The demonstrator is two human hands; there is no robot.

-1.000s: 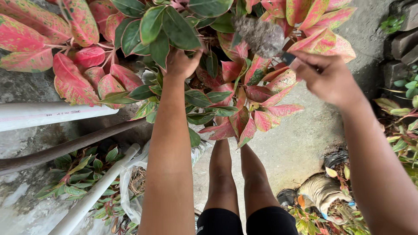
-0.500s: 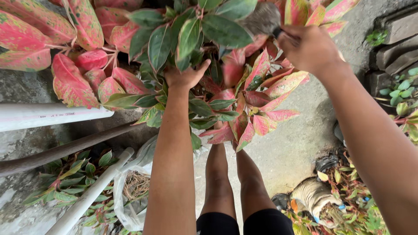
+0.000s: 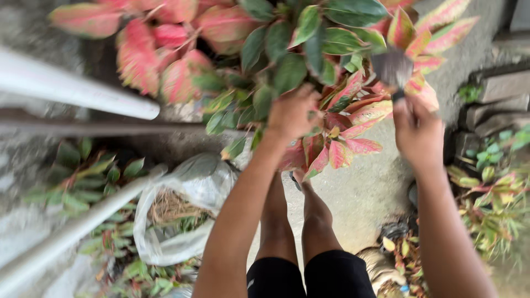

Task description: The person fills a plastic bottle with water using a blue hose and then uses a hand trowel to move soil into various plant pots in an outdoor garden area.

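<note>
Plant (image 3: pixel 309 60) top centre, pink-red and dark green leaves, blurred | left hand (image 3: pixel 291 113) closed among stems mid-frame, gripping the plant | right hand (image 3: pixel 415 132) right of centre, fist shut on dark trowel (image 3: pixel 393 67) raised into foliage | versus half a second ago: view swung, white pipe (image 3: pixel 83 91) higher, plastic bag (image 3: pixel 182 209) more exposed

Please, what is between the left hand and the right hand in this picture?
In the head view, pink-and-green leaves of the plant fill the stretch between the left hand, which grips among the stems, and the right hand, which holds a dark scoop-like tool.
</note>
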